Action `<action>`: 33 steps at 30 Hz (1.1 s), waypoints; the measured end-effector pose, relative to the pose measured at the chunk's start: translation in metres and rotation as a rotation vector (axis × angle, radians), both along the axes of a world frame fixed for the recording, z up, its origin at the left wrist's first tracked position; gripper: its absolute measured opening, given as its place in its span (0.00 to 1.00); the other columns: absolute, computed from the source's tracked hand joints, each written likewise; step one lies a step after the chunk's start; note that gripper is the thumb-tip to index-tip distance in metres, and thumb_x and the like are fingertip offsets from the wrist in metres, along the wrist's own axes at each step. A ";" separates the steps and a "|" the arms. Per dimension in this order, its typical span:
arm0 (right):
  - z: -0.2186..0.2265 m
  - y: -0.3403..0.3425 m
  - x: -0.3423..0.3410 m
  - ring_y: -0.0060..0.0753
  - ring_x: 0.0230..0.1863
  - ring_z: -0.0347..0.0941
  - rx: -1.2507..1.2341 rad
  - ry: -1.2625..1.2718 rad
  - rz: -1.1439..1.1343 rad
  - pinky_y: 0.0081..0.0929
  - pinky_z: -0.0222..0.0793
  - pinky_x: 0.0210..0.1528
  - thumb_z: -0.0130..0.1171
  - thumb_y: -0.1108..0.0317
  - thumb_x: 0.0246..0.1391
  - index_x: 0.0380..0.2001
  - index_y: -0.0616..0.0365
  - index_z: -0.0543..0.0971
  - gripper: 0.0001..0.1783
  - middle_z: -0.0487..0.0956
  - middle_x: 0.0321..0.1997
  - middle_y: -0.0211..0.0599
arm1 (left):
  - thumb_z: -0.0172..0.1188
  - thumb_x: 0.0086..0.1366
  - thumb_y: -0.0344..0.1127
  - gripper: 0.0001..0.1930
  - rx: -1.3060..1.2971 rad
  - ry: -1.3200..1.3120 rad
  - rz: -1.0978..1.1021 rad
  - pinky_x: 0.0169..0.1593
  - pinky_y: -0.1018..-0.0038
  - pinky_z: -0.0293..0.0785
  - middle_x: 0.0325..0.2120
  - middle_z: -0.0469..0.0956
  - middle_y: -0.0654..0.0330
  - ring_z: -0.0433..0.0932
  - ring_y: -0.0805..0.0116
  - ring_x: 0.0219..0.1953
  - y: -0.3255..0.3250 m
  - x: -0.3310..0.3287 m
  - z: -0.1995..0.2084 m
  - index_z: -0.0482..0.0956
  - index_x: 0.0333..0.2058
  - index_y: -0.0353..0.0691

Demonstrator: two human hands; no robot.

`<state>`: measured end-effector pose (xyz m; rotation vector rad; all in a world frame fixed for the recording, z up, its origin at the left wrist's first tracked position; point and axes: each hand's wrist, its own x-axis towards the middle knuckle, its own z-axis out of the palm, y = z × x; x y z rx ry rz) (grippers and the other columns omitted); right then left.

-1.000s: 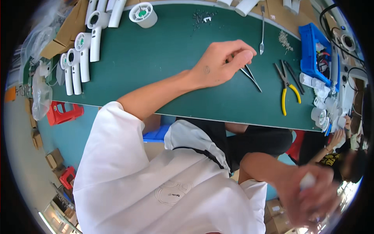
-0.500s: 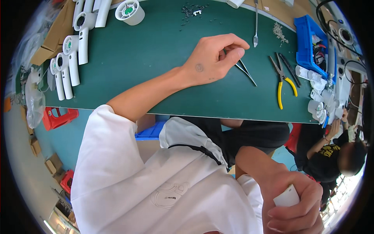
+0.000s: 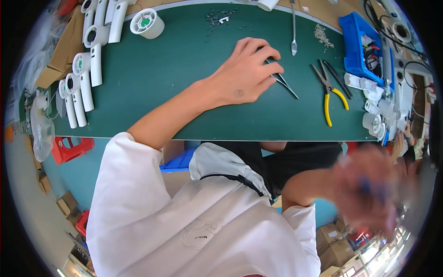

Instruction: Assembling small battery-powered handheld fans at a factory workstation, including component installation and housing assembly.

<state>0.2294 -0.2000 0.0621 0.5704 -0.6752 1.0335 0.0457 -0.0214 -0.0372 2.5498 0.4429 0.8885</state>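
Tweezers [image 3: 282,81], thin and dark, lie on the green desk [image 3: 184,69] with their pointed tips aimed toward the near edge and their upper end tucked under the person's left hand [image 3: 247,74]. That hand rests palm down on the mat, fingers curled over the tool's top, the grip closing on the tweezers between fingertips and thumb. The bare forearm runs back from it to a white sleeve.

Just right of the tweezers lie yellow-handled pliers [image 3: 328,92], jaws pointing away from the person, with a second dark-handled tool [image 3: 338,79] beside them. Above, a slim metal tool [image 3: 293,27] lies lengthwise, and a small heap of tiny parts [image 3: 323,34] sits near it. Another scatter of small screws [image 3: 217,17] lies toward the far edge.

A blue bin [image 3: 357,44] stands at the right end of the desk, with white plastic pieces [image 3: 374,111] clustered below it. On the left side several white handle-shaped housings [image 3: 80,87] lie in rows, and a white spool with a green centre [image 3: 146,23] sits near them.

The right hand [image 3: 374,189] is off the desk, low on the right, badly blurred; something blue shows in it, but I cannot tell whether its grip is closed or spread.
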 end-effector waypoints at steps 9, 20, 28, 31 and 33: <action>-0.072 0.077 -0.040 0.33 0.27 0.69 -1.162 -0.443 0.060 0.28 0.65 0.27 0.31 0.54 0.68 0.62 0.70 0.60 0.31 0.73 0.36 0.44 | 0.58 0.58 0.26 0.15 -0.006 -0.047 0.256 0.59 0.54 0.62 0.48 0.73 0.52 0.66 0.47 0.56 0.002 0.002 -0.005 0.78 0.45 0.38; -0.081 0.078 -0.043 0.31 0.29 0.68 -1.098 -0.359 0.225 0.27 0.63 0.29 0.31 0.57 0.69 0.63 0.69 0.59 0.29 0.73 0.36 0.44 | 0.57 0.57 0.21 0.12 -0.145 -0.245 0.208 0.46 0.63 0.73 0.37 0.79 0.53 0.76 0.52 0.44 0.001 0.004 0.006 0.80 0.41 0.35; -0.078 0.078 -0.045 0.29 0.28 0.67 -1.150 -0.407 0.225 0.26 0.63 0.30 0.31 0.56 0.69 0.62 0.68 0.61 0.29 0.72 0.35 0.43 | 0.57 0.58 0.21 0.10 -0.167 -0.317 0.141 0.42 0.67 0.74 0.33 0.81 0.58 0.77 0.58 0.37 -0.004 0.004 0.012 0.80 0.40 0.35; -0.081 0.077 -0.042 0.29 0.27 0.66 -1.151 -0.420 0.224 0.26 0.63 0.30 0.31 0.56 0.70 0.61 0.68 0.62 0.28 0.72 0.34 0.42 | 0.57 0.58 0.21 0.10 -0.199 -0.322 0.141 0.41 0.67 0.74 0.33 0.81 0.58 0.77 0.58 0.36 -0.003 0.005 0.011 0.80 0.39 0.35; -0.080 0.077 -0.043 0.29 0.27 0.66 -1.160 -0.411 0.224 0.26 0.62 0.29 0.31 0.56 0.70 0.61 0.68 0.63 0.28 0.72 0.34 0.42 | 0.55 0.61 0.21 0.09 -0.219 -0.288 0.123 0.43 0.70 0.75 0.35 0.81 0.55 0.79 0.60 0.38 -0.004 0.003 0.013 0.79 0.39 0.33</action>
